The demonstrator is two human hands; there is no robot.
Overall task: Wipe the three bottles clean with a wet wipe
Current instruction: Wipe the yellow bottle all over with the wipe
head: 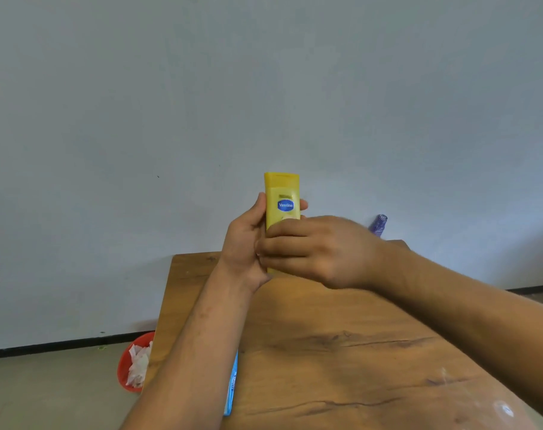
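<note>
Bottle [282,193], yellow, is held upright above the table [326,352], clasped at its narrow sides by the left hand [243,243]. The right hand [323,251] is curled across its lower body. It is judged light, stiff and slippery once wetted.

yellow bottle [282,193]: upright, cap up, blue logo facing camera | purple bottle [378,225]: behind, mostly hidden

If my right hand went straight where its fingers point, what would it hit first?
Likely the left hand, gripping the yellow bottle; the right hand looks almost against it.
</note>
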